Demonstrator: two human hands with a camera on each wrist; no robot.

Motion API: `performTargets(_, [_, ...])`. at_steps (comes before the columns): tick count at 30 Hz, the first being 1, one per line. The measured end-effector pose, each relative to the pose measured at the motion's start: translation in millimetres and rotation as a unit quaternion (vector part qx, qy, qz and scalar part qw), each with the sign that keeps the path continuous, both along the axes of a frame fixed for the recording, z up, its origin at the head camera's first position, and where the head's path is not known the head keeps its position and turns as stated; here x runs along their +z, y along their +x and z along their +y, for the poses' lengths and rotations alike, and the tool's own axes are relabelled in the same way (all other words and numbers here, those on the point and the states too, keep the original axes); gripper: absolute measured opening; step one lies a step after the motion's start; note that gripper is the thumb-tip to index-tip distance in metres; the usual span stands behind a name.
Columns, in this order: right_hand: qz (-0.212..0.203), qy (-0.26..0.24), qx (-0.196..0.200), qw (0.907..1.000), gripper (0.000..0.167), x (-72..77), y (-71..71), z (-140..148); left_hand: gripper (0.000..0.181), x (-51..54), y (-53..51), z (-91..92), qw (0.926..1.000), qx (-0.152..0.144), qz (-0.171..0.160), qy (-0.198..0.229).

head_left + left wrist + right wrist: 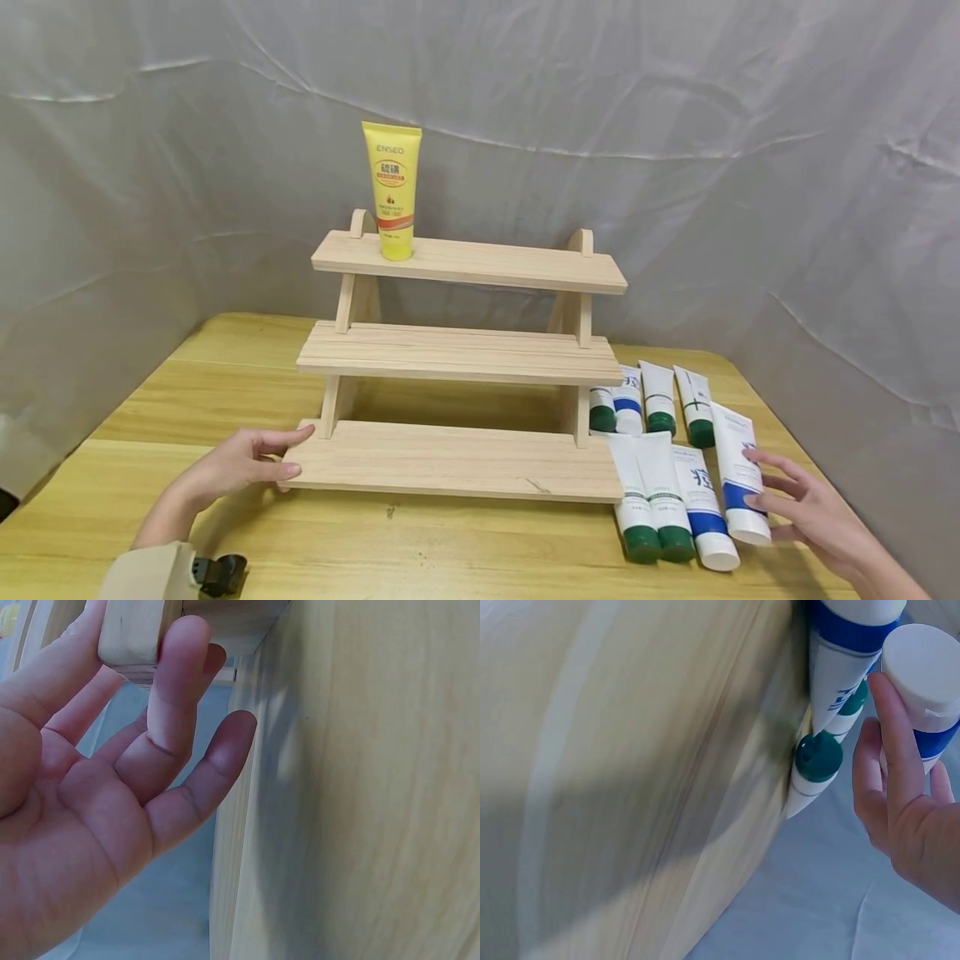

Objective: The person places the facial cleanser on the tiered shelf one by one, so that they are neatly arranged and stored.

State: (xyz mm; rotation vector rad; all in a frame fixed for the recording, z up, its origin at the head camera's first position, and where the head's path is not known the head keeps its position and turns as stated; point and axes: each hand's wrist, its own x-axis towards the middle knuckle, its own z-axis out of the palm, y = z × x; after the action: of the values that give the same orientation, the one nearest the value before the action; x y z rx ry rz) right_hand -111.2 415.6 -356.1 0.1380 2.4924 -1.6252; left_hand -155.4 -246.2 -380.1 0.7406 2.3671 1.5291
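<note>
A three-tier wooden display rack [457, 454] stands on the table. My left hand [232, 467] pinches the left end of its bottom board [131, 637], thumb and fingers on either side. On the top tier, toward the left, a yellow tube [397, 187] stands upright on its cap. My right hand [813, 508] grips a white tube with a blue band [738, 467] and a white cap [924, 664], its cap end toward me. That tube is tilted beside the other tubes at the right.
Several white tubes lie right of the rack in two rows. Some have green caps [677, 543]; others have blue bands and white caps [717, 550]. The rack hides part of the back row. Grey cloth [675, 167] hangs behind the wooden table [450, 550].
</note>
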Motion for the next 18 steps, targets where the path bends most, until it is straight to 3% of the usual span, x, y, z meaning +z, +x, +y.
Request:
performTargets(7, [0.059,-0.033,-0.004,0.9977,0.056,2.8,-6.3,-17,0.056,0.0,0.2,0.0,1.0000,-0.001,-0.003,0.002])
performTargets(13, [0.123,-0.057,0.020,0.9905,0.063,5.8,-11.3,-32,0.056,-0.2,0.0,0.1,0.9999,0.001,-0.010,0.004])
performTargets(18, [0.145,-0.061,0.022,0.9872,0.067,9.1,-15.5,-45,0.057,0.3,-0.3,0.6,0.9999,0.006,-0.014,-0.002])
